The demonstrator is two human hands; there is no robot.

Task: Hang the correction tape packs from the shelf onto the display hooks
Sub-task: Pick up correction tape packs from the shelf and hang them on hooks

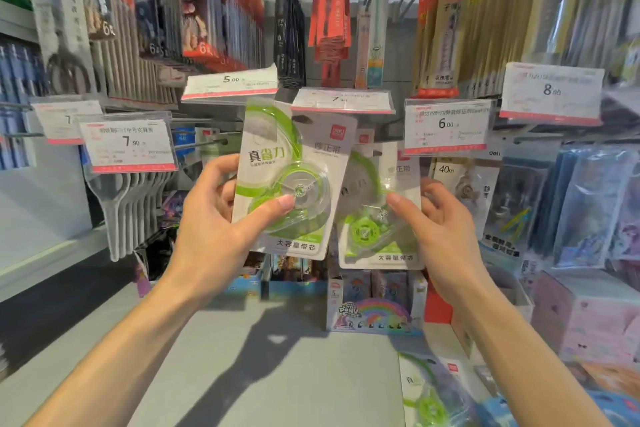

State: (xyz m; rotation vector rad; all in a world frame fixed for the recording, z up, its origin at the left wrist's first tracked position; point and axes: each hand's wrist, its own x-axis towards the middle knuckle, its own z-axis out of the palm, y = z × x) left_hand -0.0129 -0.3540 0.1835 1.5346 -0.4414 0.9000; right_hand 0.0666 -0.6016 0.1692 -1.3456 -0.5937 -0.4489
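Observation:
My left hand grips a green-and-white correction tape pack, thumb across its clear blister, tilted slightly right with its top just under the price tag marked 7. To its right my right hand pinches a second pack of the same kind, which hangs lower, partly behind the first. I cannot tell whether either pack's hole is on a hook. A third pack lies on the grey shelf at the bottom right.
Price tags stand out on hook ends at hand height, with rows of hanging stationery packs above. Grey scissors hang at the left. Boxes, one with a rainbow print, stand at the shelf's back, and more boxes are stacked at the right.

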